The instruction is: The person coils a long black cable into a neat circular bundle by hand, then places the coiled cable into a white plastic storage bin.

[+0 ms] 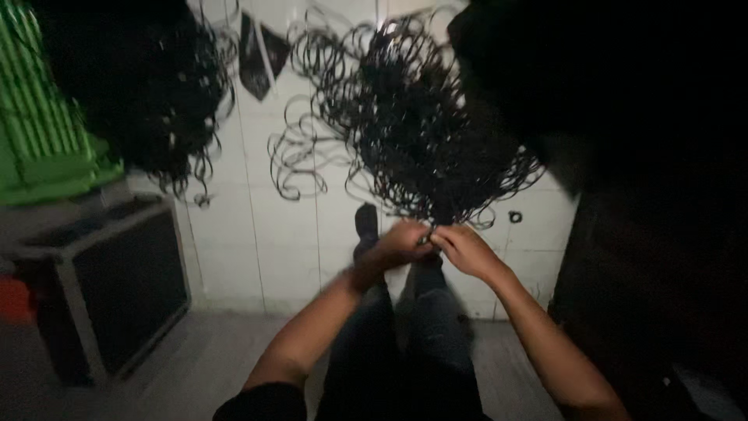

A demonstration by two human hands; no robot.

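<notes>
On the white tiled floor (pixel 257 234) a big tangle of black loops (pixel 421 125) lies past the outstretched legs, its near edge pinched by left hand (pixel 401 240) and right hand (pixel 463 249), best teased apart slowly.

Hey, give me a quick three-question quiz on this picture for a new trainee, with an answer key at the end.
1. True or false: both hands meet at the near edge of the tangled heap of black loops.
2. What colour is the crate at far left?
3. The floor is: A) white tiles, B) carpet, C) grass.

Key
1. True: the left hand and right hand pinch loops together there.
2. Green.
3. A, the white tiled floor.
</notes>
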